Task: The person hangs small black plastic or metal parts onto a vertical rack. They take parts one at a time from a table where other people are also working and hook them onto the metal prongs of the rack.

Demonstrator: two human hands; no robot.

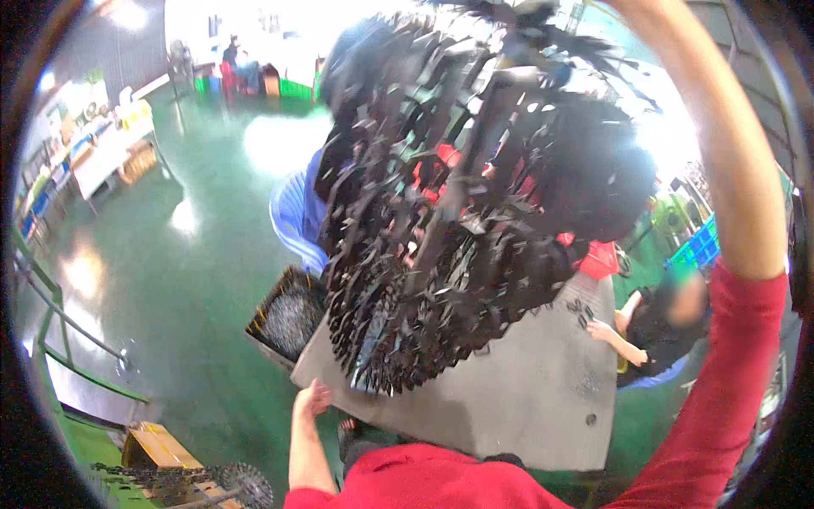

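Observation:
A large bundle of black strips lined with many small flat black pieces (398,254) hangs in front of me, blurred by motion, over a grey table (534,399). My raised right arm reaches past the upper edge beside the bundle. The right hand itself is outside the picture, so its hold on the bundle cannot be seen. By the table's near left corner, my left hand (312,399) has its fingers stretched out and holds nothing. Several small black parts (579,312) lie on the table toward the right.
A dark crate of small pieces (292,314) stands left of the table, below a blue plastic tub (297,220). At the right, a co-worker (666,327) sits with hands at the table edge. A red container (600,260) is nearby. Cardboard box (161,445) and green railing (93,382) are lower left.

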